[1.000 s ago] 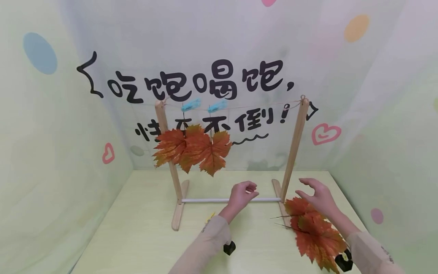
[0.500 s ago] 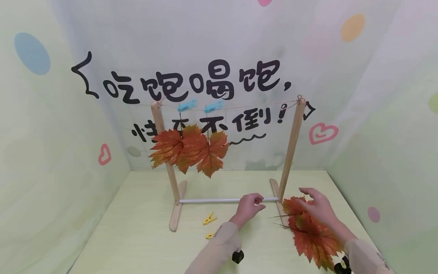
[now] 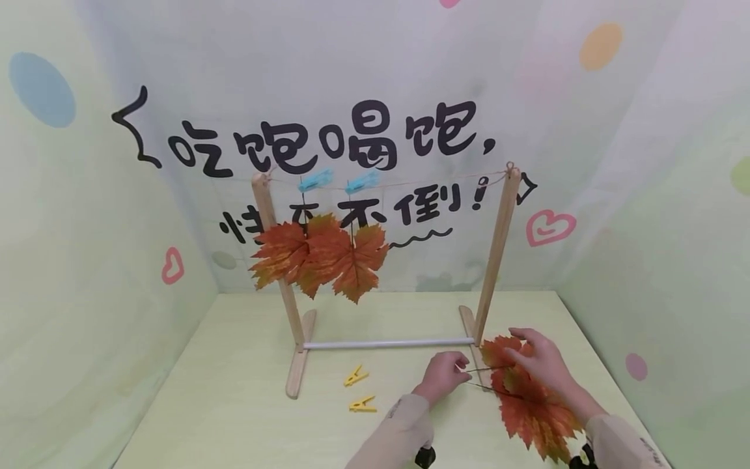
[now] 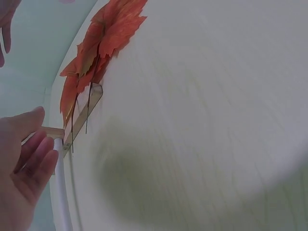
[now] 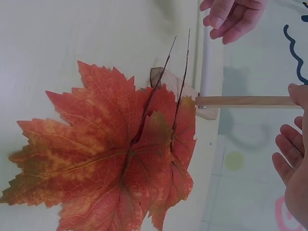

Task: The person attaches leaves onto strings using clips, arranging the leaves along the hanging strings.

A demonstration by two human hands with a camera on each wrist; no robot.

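Note:
Two red-orange artificial maple leaves (image 3: pixel 536 420) lie overlapped at the right of the table, their thin dark stems (image 5: pixel 156 86) pointing left. My left hand (image 3: pixel 444 376) is at the stem tips with loosely bent fingers; in the left wrist view a gap shows between thumb and fingers, and the stems run past it. Over the far end of the leaves hovers my right hand (image 3: pixel 541 361), thumb and fingers spread, holding nothing. Two similar leaves (image 3: pixel 356 260) hang by their stems from a string, clipped with blue clothespins (image 3: pixel 362 182).
The string runs between two wooden posts (image 3: pixel 499 254) of a stand, joined low down by a white rod (image 3: pixel 387 343). Two yellow clothespins (image 3: pixel 362 405) lie on the table left of my left hand. A printed cloth backdrop (image 3: pixel 586 143) encloses the table at back and sides.
My left hand has moved right and nearer, to the stem tips, uncovering the yellow clothespins. My right hand has lowered slightly toward the leaves. The view has shifted a little.

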